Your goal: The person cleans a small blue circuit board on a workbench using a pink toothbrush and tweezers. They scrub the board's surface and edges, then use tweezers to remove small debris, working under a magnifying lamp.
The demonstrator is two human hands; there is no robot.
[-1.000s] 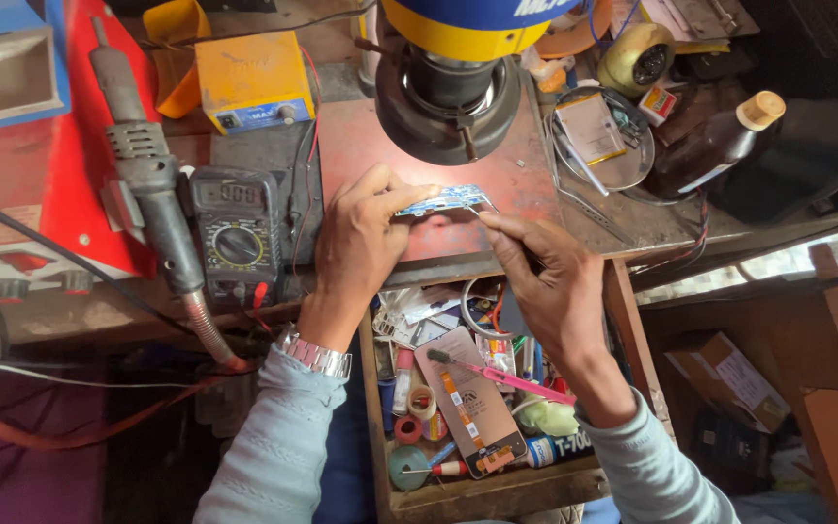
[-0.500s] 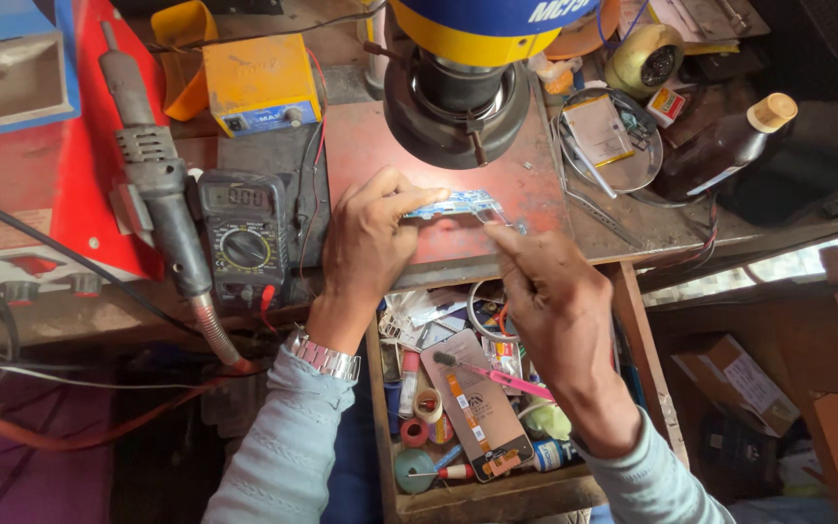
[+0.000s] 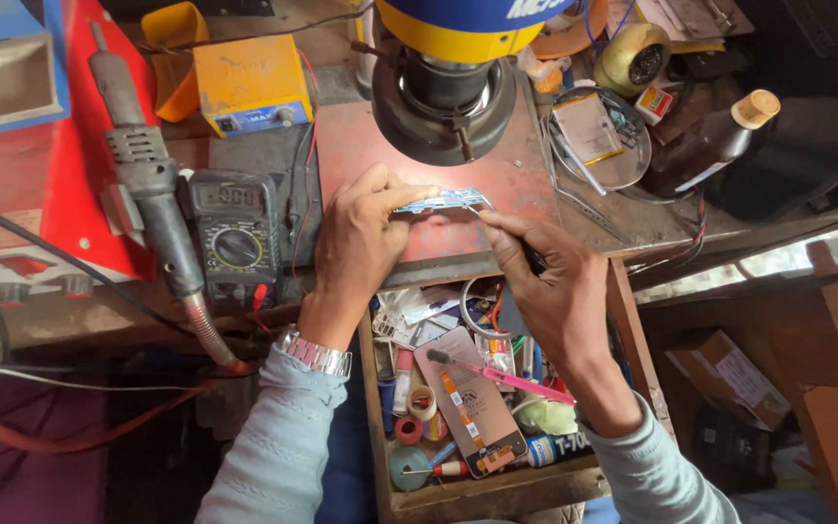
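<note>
My left hand (image 3: 359, 238) grips a small blue circuit board (image 3: 441, 201) by its left end, holding it level over the red work mat (image 3: 521, 180) under the microscope head (image 3: 446, 68). My right hand (image 3: 547, 281) pinches thin metal tweezers (image 3: 497, 215), their tips touching the board's right end. A metal watch sits on my left wrist.
A multimeter (image 3: 237, 238) and a hot-air gun (image 3: 152, 189) lie left of my hands. An open wooden drawer (image 3: 482, 490) below holds a phone screen, a pink brush, tape rolls and tubes. A round metal dish (image 3: 601, 136) and a brown bottle (image 3: 715, 141) stand at the right.
Both hands have stayed at the board with only small shifts. The view has moved slightly.
</note>
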